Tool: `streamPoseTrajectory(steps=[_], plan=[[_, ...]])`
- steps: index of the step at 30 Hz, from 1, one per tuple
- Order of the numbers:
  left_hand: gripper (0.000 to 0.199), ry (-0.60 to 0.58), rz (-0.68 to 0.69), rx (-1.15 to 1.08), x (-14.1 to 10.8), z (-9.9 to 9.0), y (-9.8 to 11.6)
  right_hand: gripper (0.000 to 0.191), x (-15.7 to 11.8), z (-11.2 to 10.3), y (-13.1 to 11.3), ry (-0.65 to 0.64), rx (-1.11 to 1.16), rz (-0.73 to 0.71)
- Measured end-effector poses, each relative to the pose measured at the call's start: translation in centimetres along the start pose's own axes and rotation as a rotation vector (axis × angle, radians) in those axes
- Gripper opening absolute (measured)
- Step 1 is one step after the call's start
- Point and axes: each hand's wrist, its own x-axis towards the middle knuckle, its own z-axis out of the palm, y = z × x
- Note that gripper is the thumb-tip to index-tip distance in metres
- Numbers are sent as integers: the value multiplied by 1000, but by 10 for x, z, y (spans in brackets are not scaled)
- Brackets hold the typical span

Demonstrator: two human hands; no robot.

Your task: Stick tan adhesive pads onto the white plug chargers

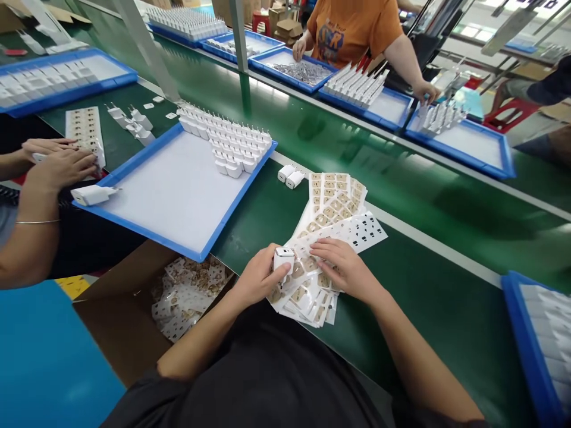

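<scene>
My left hand [259,276] is closed round a white charger plug [284,258], its port end facing up. Fingers apart, my right hand [341,267] rests on a sheet of stickers [368,232] with dark printed marks. Whether a sticker is at its fingertips I cannot make out. Beneath both hands lies a fanned stack of sticker sheets [334,199] with tan backing. Beyond my left hand, two white charger plugs [291,176] lie on the green bench.
To the left, a blue-rimmed tray [209,244] holds rows of chargers [241,145]. Below it, an open carton [129,309] contains used sheets. A co-worker's hands [62,160] are at far left; another person [352,35] sits across the belt. A further tray [520,321] stands right.
</scene>
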Motion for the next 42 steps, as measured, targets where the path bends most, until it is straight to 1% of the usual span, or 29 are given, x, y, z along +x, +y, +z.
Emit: streamPoseTrajectory(steps=[3, 7, 10, 13, 18, 20, 22, 24, 27, 29, 30, 31, 33, 36, 38, 40, 42], plan=[[33, 18, -31, 90, 0, 7, 4, 29, 6, 8, 0, -91, -55, -26], [33, 11, -49, 89, -1, 11, -1, 26, 18, 11, 2, -209, -133, -18], [33, 8, -45, 65, -2, 13, -5, 22, 23, 10, 7, -249, -107, -30], [34, 8, -39, 59, -1, 14, -7, 19, 25, 11, 10, -246, -75, -50], [36, -2, -58, 68, -1, 13, -4, 18, 27, 18, 10, -195, -64, -55], [37, -4, -68, 76, 0, 13, -2, 19, 26, 19, 11, -159, -16, -56], [37, -3, -69, 78, 0, 13, -3, 19, 22, 16, 13, -99, 107, -41], [38, 0, -60, 73, 1, 14, -4, 18, 16, 10, 16, -24, 291, 17], [38, -6, -44, 70, 1, 13, -6, 18, 10, 0, 15, 136, 547, 208], [37, -18, -42, 77, 0, 12, -5, 18, 9, -6, 7, 231, 657, 362], [37, -19, -35, 79, -1, 12, -4, 18, 10, -8, 1, 252, 700, 425], [36, -11, -19, 78, -3, 11, -2, 18, 11, -10, -6, 252, 737, 472], [35, 28, 43, 67, -6, 10, 2, 18, 15, -14, -23, 207, 794, 517], [36, 131, 188, 40, -9, 11, 9, 18, 19, -19, -47, 173, 848, 519], [37, 203, 274, 48, -8, 14, 11, 15, 20, -20, -61, 137, 885, 485], [38, 260, 325, 98, -5, 17, 12, 10, 19, -19, -72, 72, 878, 425], [38, 299, 355, 145, 0, 21, 13, 6, 19, -16, -80, 35, 812, 363]])
